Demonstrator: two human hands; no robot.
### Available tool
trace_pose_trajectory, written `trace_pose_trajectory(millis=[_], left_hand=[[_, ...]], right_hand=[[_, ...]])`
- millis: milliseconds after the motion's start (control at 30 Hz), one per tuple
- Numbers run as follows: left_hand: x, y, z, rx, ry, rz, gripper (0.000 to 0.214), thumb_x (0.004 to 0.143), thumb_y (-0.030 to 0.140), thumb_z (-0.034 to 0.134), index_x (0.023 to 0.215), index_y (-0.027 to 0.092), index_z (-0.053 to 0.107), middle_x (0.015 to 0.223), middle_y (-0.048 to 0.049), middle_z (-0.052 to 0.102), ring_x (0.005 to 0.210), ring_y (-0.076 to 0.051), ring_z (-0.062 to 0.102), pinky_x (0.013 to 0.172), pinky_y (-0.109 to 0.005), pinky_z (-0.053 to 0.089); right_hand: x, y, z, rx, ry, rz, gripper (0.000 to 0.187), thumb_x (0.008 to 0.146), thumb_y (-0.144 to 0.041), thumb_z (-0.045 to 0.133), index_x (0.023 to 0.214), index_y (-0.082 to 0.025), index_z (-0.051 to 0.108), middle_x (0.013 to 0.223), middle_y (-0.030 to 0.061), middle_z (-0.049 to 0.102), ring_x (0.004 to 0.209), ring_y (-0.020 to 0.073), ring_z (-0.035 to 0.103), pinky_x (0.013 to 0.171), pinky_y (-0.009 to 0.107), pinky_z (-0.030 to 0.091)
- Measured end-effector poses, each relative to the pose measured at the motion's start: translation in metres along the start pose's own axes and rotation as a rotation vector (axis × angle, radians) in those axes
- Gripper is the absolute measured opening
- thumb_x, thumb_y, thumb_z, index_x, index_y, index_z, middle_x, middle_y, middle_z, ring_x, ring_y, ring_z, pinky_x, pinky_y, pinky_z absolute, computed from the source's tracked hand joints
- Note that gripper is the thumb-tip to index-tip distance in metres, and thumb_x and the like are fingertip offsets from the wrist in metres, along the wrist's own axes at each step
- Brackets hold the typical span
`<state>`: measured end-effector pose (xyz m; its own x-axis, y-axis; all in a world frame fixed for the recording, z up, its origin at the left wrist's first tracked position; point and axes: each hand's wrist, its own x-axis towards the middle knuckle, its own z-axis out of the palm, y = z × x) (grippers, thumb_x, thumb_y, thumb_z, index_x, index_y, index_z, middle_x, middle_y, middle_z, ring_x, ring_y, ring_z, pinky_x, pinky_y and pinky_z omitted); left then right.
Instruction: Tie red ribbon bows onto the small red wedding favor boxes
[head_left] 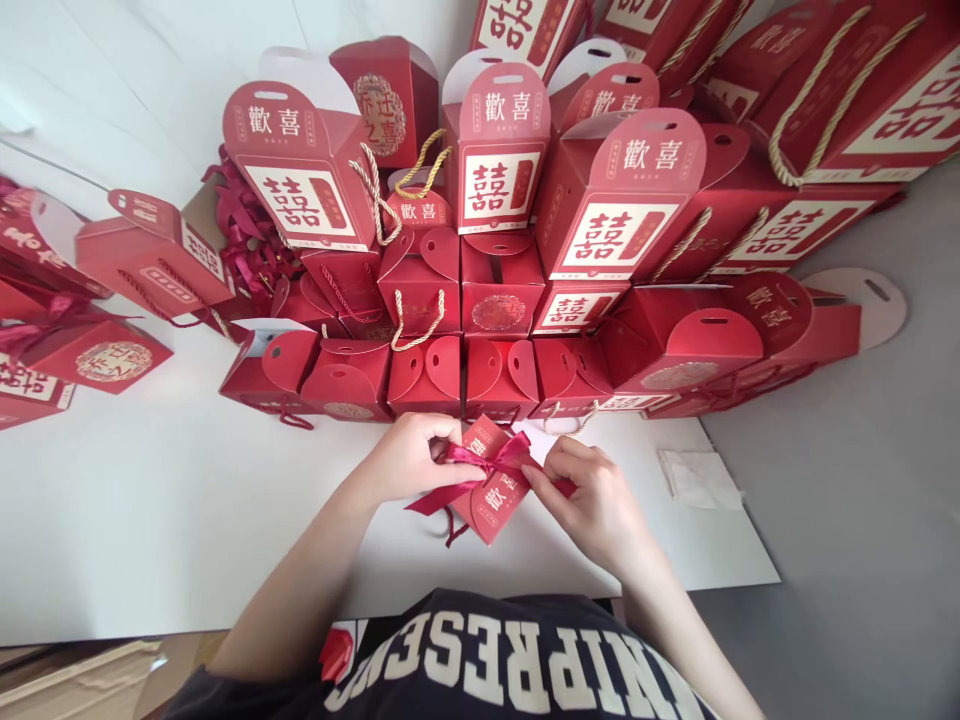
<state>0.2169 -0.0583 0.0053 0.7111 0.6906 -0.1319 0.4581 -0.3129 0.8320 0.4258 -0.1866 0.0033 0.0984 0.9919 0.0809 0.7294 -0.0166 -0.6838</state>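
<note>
A small red gift box (496, 500) with white lettering lies on the white table (150, 500) right in front of me. A dark red satin ribbon (491, 460) is tied in a bow around it, with a tail trailing to the lower left. My left hand (411, 458) pinches the ribbon's left loop, fingers closed. My right hand (592, 498) pinches the right end of the ribbon, fingers closed too. Both hands touch the box.
Several red gift boxes (499, 150) with gold rope handles stand stacked behind the hands. More boxes (97, 350) lie at the left beside a heap of ribbons (244, 235). A white packet (697, 478) rests near the table's right edge. Grey floor (862, 500) lies to the right.
</note>
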Motion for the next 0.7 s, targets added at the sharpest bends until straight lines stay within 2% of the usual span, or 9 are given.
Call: trace_pose_trajectory(millis=[67,200,367,433,500,600,700], left_hand=[[-0.001,0.001,-0.002,0.031,-0.024,-0.013,0.047,0.066,0.048,0.079,0.064,0.017,0.044,0.056,0.0077,0.038,0.054,-0.007,0.032,0.050,-0.021,0.025],[-0.001,0.002,-0.004,0.046,-0.050,-0.023,0.048,0.066,0.048,0.079,0.065,0.017,0.043,0.056,0.0081,0.037,0.054,-0.007,0.031,0.050,-0.022,0.024],[-0.001,0.000,-0.002,0.009,-0.069,-0.009,0.047,0.065,0.047,0.080,0.066,0.017,0.045,0.058,0.0076,0.038,0.055,-0.008,0.032,0.051,-0.022,0.024],[-0.001,-0.001,-0.002,-0.025,-0.079,-0.004,0.047,0.065,0.049,0.080,0.066,0.017,0.045,0.060,0.0070,0.040,0.056,-0.008,0.033,0.051,-0.022,0.024],[0.000,-0.001,-0.002,-0.053,-0.082,-0.004,0.048,0.064,0.049,0.080,0.065,0.017,0.044,0.060,0.0071,0.039,0.056,-0.008,0.032,0.051,-0.021,0.024],[0.000,0.000,-0.003,-0.068,-0.076,-0.008,0.050,0.063,0.048,0.081,0.065,0.017,0.042,0.059,0.0079,0.035,0.056,-0.007,0.029,0.051,-0.021,0.022],[-0.001,0.000,-0.004,-0.073,-0.079,-0.003,0.050,0.062,0.046,0.082,0.065,0.017,0.042,0.058,0.0083,0.034,0.056,-0.007,0.028,0.050,-0.021,0.022]], right_hand=[[-0.005,0.005,-0.003,0.039,0.010,0.041,0.039,0.095,-0.035,0.052,0.061,-0.019,0.041,0.065,-0.0011,0.045,0.058,0.0132,0.043,0.061,0.029,0.034],[-0.014,0.017,-0.005,0.138,-0.022,0.103,0.040,0.095,-0.041,0.052,0.063,-0.020,0.044,0.068,-0.0003,0.047,0.060,0.0136,0.046,0.059,0.028,0.037],[-0.017,0.036,-0.009,0.206,-0.187,0.075,0.037,0.098,-0.041,0.048,0.069,-0.020,0.057,0.075,0.0021,0.059,0.070,0.0161,0.057,0.067,0.029,0.045],[-0.015,0.042,-0.014,0.152,-0.248,0.070,0.032,0.099,-0.037,0.045,0.079,-0.020,0.064,0.083,0.0040,0.066,0.076,0.0183,0.061,0.071,0.031,0.047],[-0.012,0.045,-0.021,0.123,-0.215,0.107,0.029,0.100,-0.036,0.043,0.093,-0.021,0.066,0.093,0.0057,0.070,0.083,0.0207,0.065,0.076,0.034,0.049],[-0.005,0.039,-0.029,0.213,-0.124,0.160,0.030,0.101,-0.039,0.040,0.114,-0.023,0.061,0.104,0.0068,0.070,0.092,0.0212,0.068,0.083,0.036,0.051],[0.007,0.024,-0.029,0.319,-0.180,0.086,0.032,0.102,-0.040,0.040,0.127,-0.025,0.054,0.110,0.0065,0.069,0.096,0.0194,0.067,0.084,0.034,0.052]])
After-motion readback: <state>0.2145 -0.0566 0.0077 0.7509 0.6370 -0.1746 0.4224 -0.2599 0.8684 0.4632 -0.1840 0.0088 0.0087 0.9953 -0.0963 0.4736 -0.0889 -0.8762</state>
